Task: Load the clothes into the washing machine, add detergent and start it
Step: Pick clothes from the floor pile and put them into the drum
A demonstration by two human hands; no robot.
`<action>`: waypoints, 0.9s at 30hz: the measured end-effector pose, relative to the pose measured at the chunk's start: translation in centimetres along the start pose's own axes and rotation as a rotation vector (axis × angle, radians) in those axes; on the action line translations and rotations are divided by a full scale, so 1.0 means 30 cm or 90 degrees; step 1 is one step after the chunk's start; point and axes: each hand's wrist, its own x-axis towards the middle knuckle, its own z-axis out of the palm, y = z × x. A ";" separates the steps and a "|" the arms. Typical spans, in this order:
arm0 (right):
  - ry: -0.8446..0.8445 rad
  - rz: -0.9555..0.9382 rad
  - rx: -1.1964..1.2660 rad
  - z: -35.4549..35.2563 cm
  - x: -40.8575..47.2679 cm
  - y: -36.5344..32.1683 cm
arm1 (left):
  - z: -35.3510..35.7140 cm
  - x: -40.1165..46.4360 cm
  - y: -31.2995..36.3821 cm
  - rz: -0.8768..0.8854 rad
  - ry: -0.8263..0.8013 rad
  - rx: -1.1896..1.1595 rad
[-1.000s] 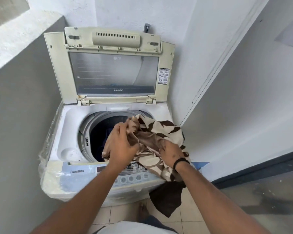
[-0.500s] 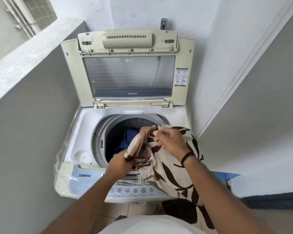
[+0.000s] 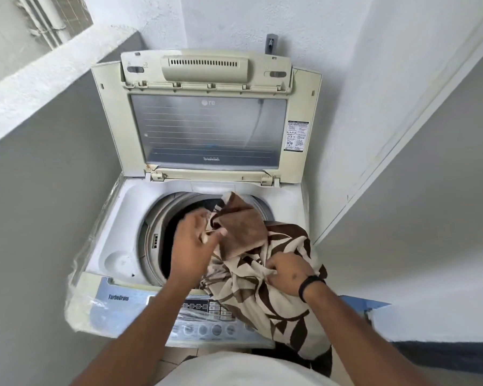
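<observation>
A top-loading washing machine point(image 3: 117, 218) stands in the corner with its lid point(image 3: 209, 126) raised upright. A beige cloth with a brown leaf pattern point(image 3: 265, 291) lies over the drum's right rim and hangs down over the control panel point(image 3: 201, 316) and the machine's front. My left hand point(image 3: 191, 240) is over the drum opening point(image 3: 165, 240) and pinches a folded brown part of the cloth. My right hand point(image 3: 287, 271), with a black wristband, grips a bunch of the cloth lower right. The drum's inside is dark and mostly hidden.
A grey wall point(image 3: 39, 218) with a white ledge stands close on the left of the machine. White walls close in behind and on the right. A grey tap fitting point(image 3: 271, 44) sits on the back wall above the lid. Tiled floor point(image 3: 179, 355) shows below the machine's front.
My left hand has moved up and over the drum with a brown fold of the cloth. My right hand has dropped lower right and taken a fresh hold on the cloth.
</observation>
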 end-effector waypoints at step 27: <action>-0.117 -0.121 0.058 0.025 0.051 -0.087 | -0.019 0.030 -0.085 -0.049 -0.144 -0.060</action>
